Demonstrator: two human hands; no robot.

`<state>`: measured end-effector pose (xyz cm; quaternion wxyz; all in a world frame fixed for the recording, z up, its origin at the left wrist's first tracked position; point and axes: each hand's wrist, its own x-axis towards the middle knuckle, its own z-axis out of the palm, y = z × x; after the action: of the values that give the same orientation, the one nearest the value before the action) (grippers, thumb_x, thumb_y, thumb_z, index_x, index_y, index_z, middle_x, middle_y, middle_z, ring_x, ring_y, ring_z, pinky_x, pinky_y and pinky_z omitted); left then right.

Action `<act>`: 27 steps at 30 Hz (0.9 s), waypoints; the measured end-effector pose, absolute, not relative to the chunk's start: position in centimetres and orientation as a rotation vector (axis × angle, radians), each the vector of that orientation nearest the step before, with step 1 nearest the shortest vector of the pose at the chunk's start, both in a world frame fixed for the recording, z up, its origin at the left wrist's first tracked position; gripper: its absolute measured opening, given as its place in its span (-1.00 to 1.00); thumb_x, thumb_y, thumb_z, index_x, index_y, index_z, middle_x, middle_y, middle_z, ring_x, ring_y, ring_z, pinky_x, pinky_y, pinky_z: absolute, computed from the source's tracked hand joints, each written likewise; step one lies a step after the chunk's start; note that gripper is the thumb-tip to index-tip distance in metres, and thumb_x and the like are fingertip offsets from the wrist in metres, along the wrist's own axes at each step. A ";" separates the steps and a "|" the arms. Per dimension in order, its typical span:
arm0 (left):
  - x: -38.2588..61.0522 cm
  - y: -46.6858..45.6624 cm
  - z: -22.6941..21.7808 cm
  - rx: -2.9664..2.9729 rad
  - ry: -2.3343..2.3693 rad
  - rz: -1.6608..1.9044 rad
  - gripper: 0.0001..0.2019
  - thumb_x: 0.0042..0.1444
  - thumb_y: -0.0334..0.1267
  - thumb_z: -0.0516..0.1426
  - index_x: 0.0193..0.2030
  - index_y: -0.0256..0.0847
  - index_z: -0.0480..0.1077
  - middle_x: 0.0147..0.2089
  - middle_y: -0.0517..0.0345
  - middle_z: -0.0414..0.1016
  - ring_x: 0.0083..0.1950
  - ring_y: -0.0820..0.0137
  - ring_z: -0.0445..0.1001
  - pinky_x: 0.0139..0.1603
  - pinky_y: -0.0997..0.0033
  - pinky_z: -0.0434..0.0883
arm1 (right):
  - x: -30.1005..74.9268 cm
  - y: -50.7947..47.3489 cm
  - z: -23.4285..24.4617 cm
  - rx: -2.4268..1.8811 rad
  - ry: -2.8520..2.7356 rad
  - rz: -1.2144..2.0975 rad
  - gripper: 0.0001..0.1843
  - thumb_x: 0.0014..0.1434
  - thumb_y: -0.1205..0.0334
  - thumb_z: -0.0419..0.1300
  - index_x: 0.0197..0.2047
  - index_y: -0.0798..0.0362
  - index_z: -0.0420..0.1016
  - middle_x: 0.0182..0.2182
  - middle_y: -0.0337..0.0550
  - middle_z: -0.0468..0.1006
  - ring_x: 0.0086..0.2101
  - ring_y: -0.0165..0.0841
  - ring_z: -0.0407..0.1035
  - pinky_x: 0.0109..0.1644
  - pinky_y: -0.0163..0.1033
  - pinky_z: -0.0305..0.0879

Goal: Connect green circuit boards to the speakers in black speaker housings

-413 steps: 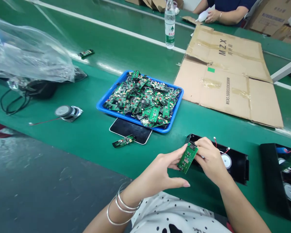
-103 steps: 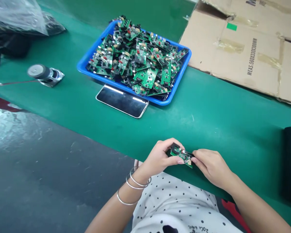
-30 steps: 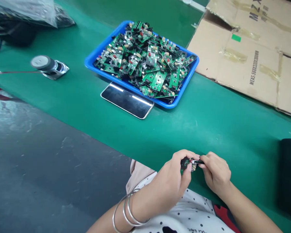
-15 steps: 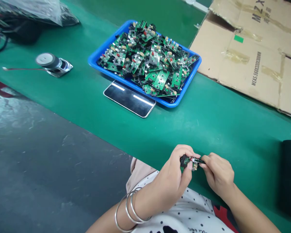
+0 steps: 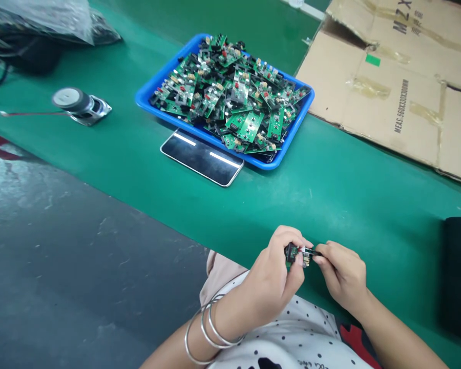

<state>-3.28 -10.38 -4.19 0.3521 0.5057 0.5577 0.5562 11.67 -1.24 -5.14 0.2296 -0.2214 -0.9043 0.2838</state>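
Note:
My left hand (image 5: 275, 274) is closed around a small green circuit board (image 5: 294, 252), pinching it between thumb and fingers. Black, red, white and tan parts show on the board, while my fingers cover much of it. Just to its right, my right hand (image 5: 343, 271) grips a thin black double-stranded piece (image 5: 315, 252) that reaches to a white part on the board. Whether these strands are wires or the tips of a tool, I cannot tell. Both hands are low over the near edge of the green table (image 5: 276, 205).
A blue tray (image 5: 148, 105) heaped with circuit boards (image 5: 249, 125) stands beyond my hands, a phone (image 5: 203, 156) by its near rim. Left lie a speaker driver (image 5: 79, 105) with a red lead and a plastic bag (image 5: 54, 20). Flattened cardboard (image 5: 372, 113) and a black box (image 5: 459, 282) are right.
Both hands hold the same grip on the board and the black piece, with only a slight shift. The whole scene has slid a little to the left as the camera turned.

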 end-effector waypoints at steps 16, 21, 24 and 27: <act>-2.8 -9.9 -5.3 1.235 1.455 1.514 -0.75 0.21 -0.51 -0.07 -0.04 -0.10 0.08 -0.14 0.10 0.25 -0.08 0.34 0.39 -0.11 0.22 0.43 | 11.5 -1.8 -5.8 -0.750 -2.403 0.951 -0.73 0.34 0.25 -0.02 -0.38 0.07 0.37 -0.57 -0.24 0.38 -0.58 -0.46 0.25 -0.48 -0.36 0.16; -3.1 -10.1 -5.7 1.183 1.437 1.504 -0.78 0.23 -0.49 -0.08 -0.06 -0.10 0.07 -0.14 0.10 0.24 -0.07 0.34 0.39 -0.10 0.21 0.42 | 11.3 -1.7 -5.8 -0.765 -2.423 0.963 -0.70 0.36 0.22 -0.04 -0.39 0.07 0.37 -0.55 -0.23 0.41 -0.56 -0.46 0.28 -0.48 -0.37 0.17; -3.7 -10.3 -5.6 1.198 1.476 1.440 -0.80 0.23 -0.48 -0.08 -0.08 -0.12 0.09 -0.14 0.08 0.25 -0.10 0.34 0.40 -0.11 0.21 0.41 | 11.2 -1.4 -5.7 -0.718 -2.537 0.863 -0.69 0.36 0.21 -0.06 -0.38 0.07 0.37 -0.59 -0.26 0.34 -0.57 -0.46 0.24 -0.48 -0.36 0.14; -4.0 -10.5 -5.3 1.236 1.507 1.317 -0.82 0.23 -0.46 -0.08 -0.09 -0.13 0.11 -0.15 0.07 0.25 -0.14 0.33 0.41 -0.14 0.22 0.40 | 11.1 -1.2 -5.6 -0.659 -2.612 0.756 -0.69 0.37 0.21 -0.08 -0.36 0.08 0.36 -0.59 -0.26 0.29 -0.57 -0.45 0.19 -0.47 -0.33 0.09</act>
<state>-3.98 -10.51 -5.27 0.3846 0.4851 0.5914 0.5167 11.14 -1.18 -5.58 0.1710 -0.2322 -0.9198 0.2663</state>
